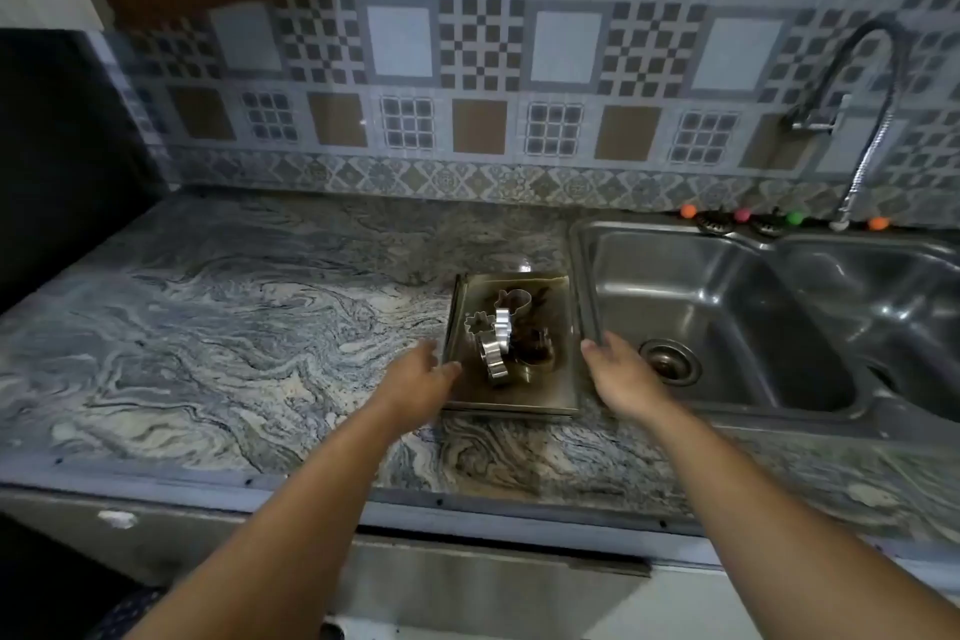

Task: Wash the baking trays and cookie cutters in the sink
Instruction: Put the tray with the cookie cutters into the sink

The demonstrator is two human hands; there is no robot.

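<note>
Stained rectangular metal baking tray (pixel 545 392) on marbled grey stone counter (pixel 234 327), just left of steel double sink (pixel 727 327) | shiny metal cookie cutters (pixel 496 333) piled inside | left hand (pixel 415 379), right hand (pixel 621 379) loosely spread, holding nothing, flanking tray sides, likely to lift it.

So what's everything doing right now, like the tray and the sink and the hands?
Tray: dirty, on the counter beside the sink.
Cutters: piled in the tray.
Sink: empty, no water.
Tap: off.
Left hand: open, at the tray's left edge.
Right hand: open, at its right edge.
</note>
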